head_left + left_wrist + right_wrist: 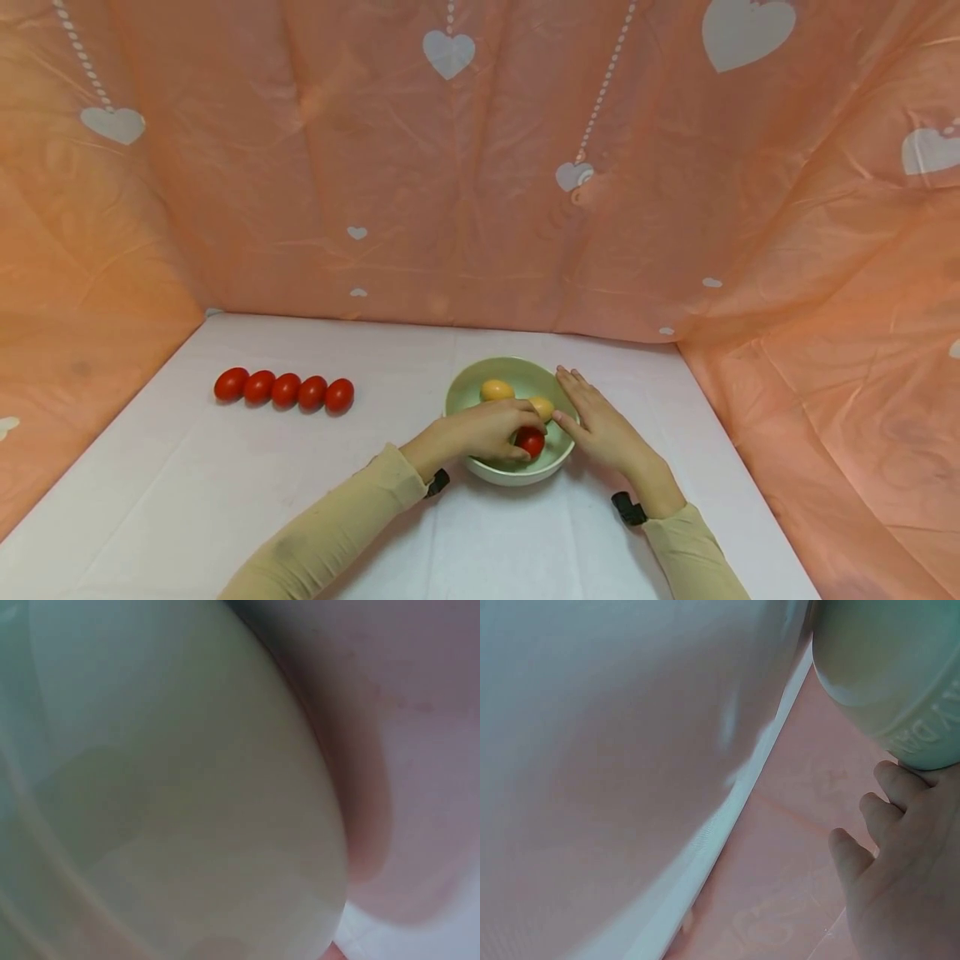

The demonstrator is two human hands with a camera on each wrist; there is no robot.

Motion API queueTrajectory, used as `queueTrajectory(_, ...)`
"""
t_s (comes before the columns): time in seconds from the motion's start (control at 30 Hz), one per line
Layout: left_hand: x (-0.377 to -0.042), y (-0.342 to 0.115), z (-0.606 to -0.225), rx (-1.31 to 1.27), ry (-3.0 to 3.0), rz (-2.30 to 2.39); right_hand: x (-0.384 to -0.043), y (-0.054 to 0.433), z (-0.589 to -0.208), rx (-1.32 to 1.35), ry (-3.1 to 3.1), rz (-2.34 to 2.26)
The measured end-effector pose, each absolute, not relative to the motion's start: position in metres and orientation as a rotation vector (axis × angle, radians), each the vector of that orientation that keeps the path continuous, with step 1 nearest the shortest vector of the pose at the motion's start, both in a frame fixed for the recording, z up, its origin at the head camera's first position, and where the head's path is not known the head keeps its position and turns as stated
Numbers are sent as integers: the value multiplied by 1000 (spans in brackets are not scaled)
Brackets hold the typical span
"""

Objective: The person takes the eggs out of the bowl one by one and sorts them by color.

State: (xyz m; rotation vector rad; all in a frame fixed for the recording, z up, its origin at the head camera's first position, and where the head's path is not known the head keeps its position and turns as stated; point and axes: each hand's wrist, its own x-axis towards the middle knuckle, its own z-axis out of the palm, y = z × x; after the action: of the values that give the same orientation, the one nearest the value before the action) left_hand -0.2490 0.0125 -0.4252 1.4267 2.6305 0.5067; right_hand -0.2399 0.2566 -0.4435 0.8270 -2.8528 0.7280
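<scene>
A pale green bowl (459, 392) stands on the table; its outer wall (225, 780) fills much of the left wrist view. My left hand (483, 429) reaches over the bowl's near left side, fingers and thumb curled round a glossy red egg-shaped piece (531, 442), like a small tomato, inside the bowl. Behind it are two yellow egg-shaped pieces (497, 390), one partly hidden by the fingers. With fingers extended, my right hand (603, 425) rests against the right rim. The right wrist view shows that hand's fingers (881, 817) beside the bowl (885, 667), which bears raised letters.
To the left, several more red egg-shaped pieces (286, 390) lie in a row on the white table cover (360, 358). An orange-pink sheet (420, 208) with hearts hangs behind the table and along both sides. Each wrist wears a small black device (628, 508).
</scene>
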Motion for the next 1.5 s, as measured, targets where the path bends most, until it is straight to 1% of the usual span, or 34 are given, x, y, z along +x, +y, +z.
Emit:
queueTrajectory(0.3,-248,10,-425,1391,2615,536,-239,257,-444,834,-2847,726)
queueTrajectory(0.77,-246,0,-415,1486,2626,683,-239,257,-442,842,-2824,724)
queueTrajectory(1.13,-245,-13,-412,1540,2672,958,-241,257,-444,851,-2818,719)
queueTrajectory(1.5,-247,-41,-398,1447,2715,1211,-242,258,-446,846,-2825,717)
